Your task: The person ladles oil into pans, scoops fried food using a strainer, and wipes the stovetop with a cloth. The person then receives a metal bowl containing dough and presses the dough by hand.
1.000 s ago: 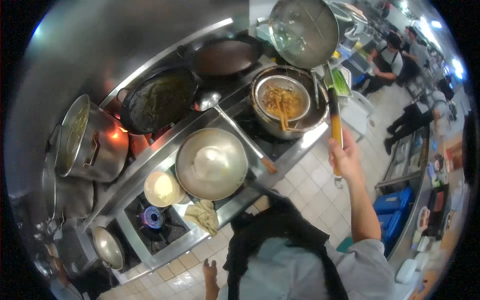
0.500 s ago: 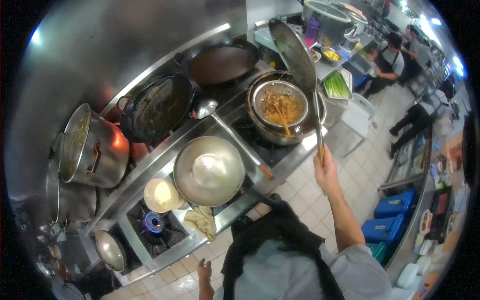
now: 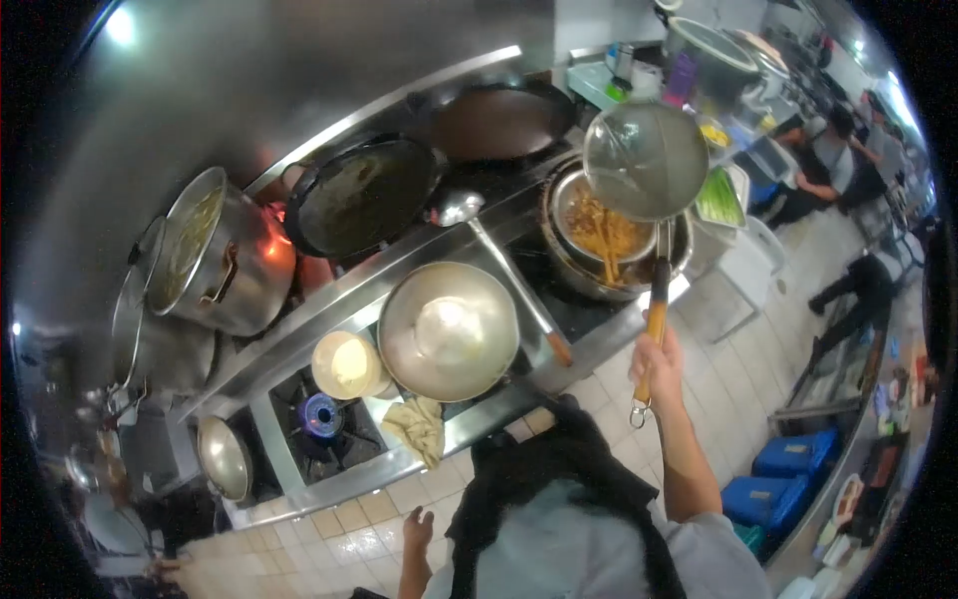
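My right hand [image 3: 657, 371] is wrapped round the wooden handle of a large round mesh strainer [image 3: 647, 160]. The strainer is above the right end of the stove, its face showing and partly covering a metal bowl of browned food [image 3: 599, 225] with chopsticks in it. That bowl sits inside a wider dark pot [image 3: 667, 262]. At my left side, low over the floor, my left hand [image 3: 417, 529] hangs with nothing in it, fingers loosely apart. The nearest things to it are a crumpled cloth [image 3: 415, 429] on the stove edge and a pale wok [image 3: 449, 329].
A ladle [image 3: 509, 275] lies across the stove. Behind are dark woks [image 3: 364, 200] and tall stockpots [image 3: 235, 265]. A burner flame [image 3: 321, 413] burns beside a tub [image 3: 346, 365]. Green vegetables [image 3: 718, 200] fill a tray at right; other people [image 3: 833, 165] stand beyond.
The strainer has swung from a tilted, nearly edge-on position to showing its round face, and sits lower. My right hand stays on the handle. The whole view has shifted slightly.
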`<control>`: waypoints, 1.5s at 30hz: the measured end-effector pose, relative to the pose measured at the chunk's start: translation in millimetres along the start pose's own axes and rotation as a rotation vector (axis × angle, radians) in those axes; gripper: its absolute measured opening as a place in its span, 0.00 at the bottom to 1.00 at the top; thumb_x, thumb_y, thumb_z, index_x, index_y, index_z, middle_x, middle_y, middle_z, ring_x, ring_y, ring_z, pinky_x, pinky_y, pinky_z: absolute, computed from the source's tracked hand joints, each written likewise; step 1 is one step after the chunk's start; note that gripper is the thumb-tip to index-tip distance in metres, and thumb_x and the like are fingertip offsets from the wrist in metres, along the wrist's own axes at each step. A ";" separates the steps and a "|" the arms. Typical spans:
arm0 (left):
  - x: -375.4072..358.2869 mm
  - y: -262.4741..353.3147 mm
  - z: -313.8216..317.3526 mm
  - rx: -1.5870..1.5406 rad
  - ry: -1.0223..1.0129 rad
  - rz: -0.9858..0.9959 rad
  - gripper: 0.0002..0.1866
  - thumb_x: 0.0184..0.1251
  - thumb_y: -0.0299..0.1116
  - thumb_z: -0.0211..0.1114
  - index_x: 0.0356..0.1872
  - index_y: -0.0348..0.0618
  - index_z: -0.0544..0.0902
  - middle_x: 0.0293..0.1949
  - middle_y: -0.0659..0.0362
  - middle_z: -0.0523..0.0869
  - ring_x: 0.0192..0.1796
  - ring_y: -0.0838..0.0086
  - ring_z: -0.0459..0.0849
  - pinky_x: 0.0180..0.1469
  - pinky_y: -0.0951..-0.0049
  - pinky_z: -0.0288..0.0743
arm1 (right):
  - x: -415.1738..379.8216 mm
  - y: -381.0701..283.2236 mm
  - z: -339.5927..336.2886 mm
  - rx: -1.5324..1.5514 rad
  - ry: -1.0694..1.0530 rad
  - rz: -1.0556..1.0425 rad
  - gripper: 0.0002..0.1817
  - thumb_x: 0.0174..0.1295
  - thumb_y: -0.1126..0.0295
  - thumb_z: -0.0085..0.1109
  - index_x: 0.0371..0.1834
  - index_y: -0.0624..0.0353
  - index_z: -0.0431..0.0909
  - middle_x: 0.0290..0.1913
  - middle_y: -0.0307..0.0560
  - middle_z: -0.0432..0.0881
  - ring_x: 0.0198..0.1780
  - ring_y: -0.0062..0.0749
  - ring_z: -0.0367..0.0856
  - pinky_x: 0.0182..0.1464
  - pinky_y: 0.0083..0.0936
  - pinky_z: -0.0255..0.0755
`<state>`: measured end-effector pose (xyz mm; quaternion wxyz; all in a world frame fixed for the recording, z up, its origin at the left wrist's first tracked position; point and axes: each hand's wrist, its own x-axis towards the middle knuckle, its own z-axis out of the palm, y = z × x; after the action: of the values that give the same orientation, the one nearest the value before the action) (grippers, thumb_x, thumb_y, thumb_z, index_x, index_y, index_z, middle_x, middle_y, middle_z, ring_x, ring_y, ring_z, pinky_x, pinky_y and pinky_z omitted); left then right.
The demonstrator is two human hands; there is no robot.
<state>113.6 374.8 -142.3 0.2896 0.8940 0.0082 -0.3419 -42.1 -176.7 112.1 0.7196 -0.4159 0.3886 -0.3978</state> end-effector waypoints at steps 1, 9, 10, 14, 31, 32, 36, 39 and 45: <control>2.5 -2.4 5.1 -0.014 0.012 -0.008 0.27 0.61 0.40 0.67 0.59 0.35 0.78 0.56 0.39 0.80 0.60 0.54 0.79 0.61 0.64 0.71 | 2.9 2.2 3.5 -0.003 -0.020 0.003 0.20 0.66 0.73 0.53 0.62 0.59 0.69 0.32 0.37 0.74 0.17 0.16 0.65 0.15 0.17 0.61; -6.7 -4.0 21.1 -0.141 -0.006 0.038 0.31 0.61 0.45 0.65 0.60 0.34 0.76 0.57 0.38 0.79 0.62 0.53 0.78 0.63 0.64 0.70 | 20.2 64.1 -28.6 0.158 -0.125 0.254 0.25 0.71 0.53 0.49 0.63 0.57 0.69 0.32 0.38 0.76 0.20 0.20 0.71 0.16 0.18 0.65; -13.9 4.4 17.5 -0.157 0.017 0.010 0.31 0.61 0.45 0.65 0.60 0.34 0.76 0.57 0.38 0.79 0.62 0.53 0.78 0.63 0.64 0.70 | 20.5 64.4 -28.6 0.150 -0.154 0.279 0.25 0.71 0.53 0.49 0.63 0.57 0.69 0.32 0.38 0.76 0.20 0.20 0.71 0.16 0.18 0.65; -19.8 -11.9 19.3 -0.073 0.016 -0.020 0.31 0.60 0.45 0.66 0.60 0.33 0.76 0.57 0.37 0.79 0.62 0.51 0.78 0.62 0.63 0.71 | 16.1 53.2 -20.6 0.219 -0.150 0.273 0.31 0.68 0.41 0.47 0.62 0.54 0.70 0.35 0.37 0.79 0.28 0.21 0.76 0.24 0.20 0.71; -19.0 -44.3 42.8 -0.230 0.123 -0.116 0.29 0.61 0.39 0.65 0.61 0.34 0.75 0.56 0.35 0.79 0.61 0.51 0.78 0.62 0.63 0.72 | -12.0 159.2 -136.4 -0.065 -0.061 0.310 0.27 0.66 0.45 0.52 0.57 0.55 0.71 0.40 0.43 0.79 0.36 0.30 0.79 0.37 0.28 0.75; -19.1 -48.2 45.6 -0.255 0.141 -0.118 0.28 0.61 0.38 0.64 0.61 0.33 0.75 0.56 0.35 0.79 0.61 0.51 0.78 0.62 0.63 0.72 | -10.7 154.4 -124.4 -0.209 -0.013 0.347 0.27 0.67 0.46 0.51 0.56 0.57 0.71 0.40 0.44 0.79 0.36 0.31 0.80 0.36 0.28 0.75; -19.8 -55.2 48.3 -0.266 0.128 -0.146 0.27 0.61 0.36 0.64 0.60 0.33 0.76 0.55 0.36 0.80 0.61 0.53 0.79 0.61 0.64 0.73 | -6.8 146.0 -90.6 -0.609 -0.066 0.441 0.26 0.69 0.49 0.48 0.56 0.61 0.70 0.39 0.49 0.79 0.34 0.33 0.81 0.33 0.27 0.77; -22.7 -53.4 50.0 -0.359 0.176 -0.169 0.27 0.61 0.36 0.65 0.60 0.33 0.76 0.55 0.37 0.80 0.60 0.54 0.79 0.61 0.65 0.72 | -5.2 157.6 -82.8 -0.724 -0.216 0.510 0.27 0.69 0.48 0.48 0.56 0.63 0.70 0.38 0.49 0.80 0.33 0.33 0.82 0.31 0.26 0.78; -15.3 -67.8 58.9 -0.378 0.147 -0.238 0.28 0.63 0.38 0.66 0.61 0.33 0.74 0.57 0.39 0.80 0.61 0.57 0.79 0.62 0.65 0.71 | -15.2 173.9 -84.1 -0.951 -0.356 0.500 0.26 0.72 0.49 0.45 0.54 0.65 0.72 0.38 0.48 0.81 0.31 0.30 0.83 0.29 0.24 0.77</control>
<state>51.7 403.1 -202.9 0.4080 0.8391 0.1984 -0.3002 -79.4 -128.7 -71.8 0.5798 -0.6501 0.4845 0.0799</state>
